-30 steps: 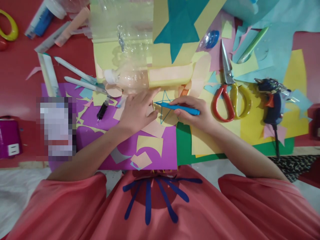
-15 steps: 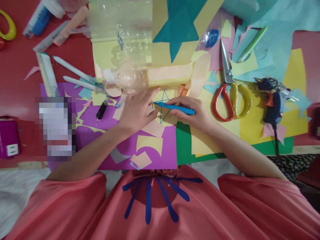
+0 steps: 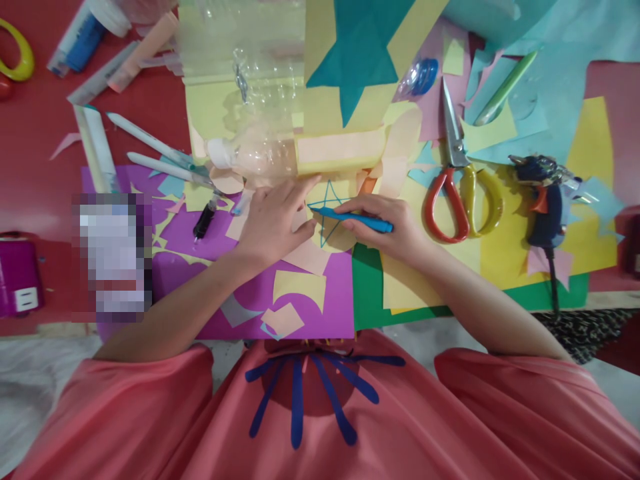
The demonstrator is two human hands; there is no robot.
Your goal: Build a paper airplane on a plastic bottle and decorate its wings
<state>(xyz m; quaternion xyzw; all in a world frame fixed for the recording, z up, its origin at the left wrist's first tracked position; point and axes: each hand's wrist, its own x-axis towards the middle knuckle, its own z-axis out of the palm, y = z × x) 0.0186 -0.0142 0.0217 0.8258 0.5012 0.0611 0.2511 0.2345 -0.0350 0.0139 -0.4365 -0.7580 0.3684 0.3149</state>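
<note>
A blue marker (image 3: 357, 219) is gripped in my right hand (image 3: 393, 220), its tip on the left side of a star outline drawn in blue on a round piece of pale yellow paper (image 3: 335, 238). My left hand (image 3: 275, 223) lies with its fingers stretched over the left edge of that paper. Just beyond both hands, a clear plastic bottle (image 3: 265, 157) lies on its side, with a band of yellow and peach paper (image 3: 343, 148) round it.
Scissors (image 3: 457, 180) with red and yellow handles lie to the right, and a dark glue gun (image 3: 545, 200) beyond them. A teal star (image 3: 353, 57) is at the back. Pens (image 3: 150, 140), a black pen (image 3: 204, 220) and a blurred-out phone-like object (image 3: 113, 257) lie left. Paper scraps surround the hands.
The marker and my right hand have shifted very slightly right. The star outline looks nearly the same, and my left hand has stayed in place.
</note>
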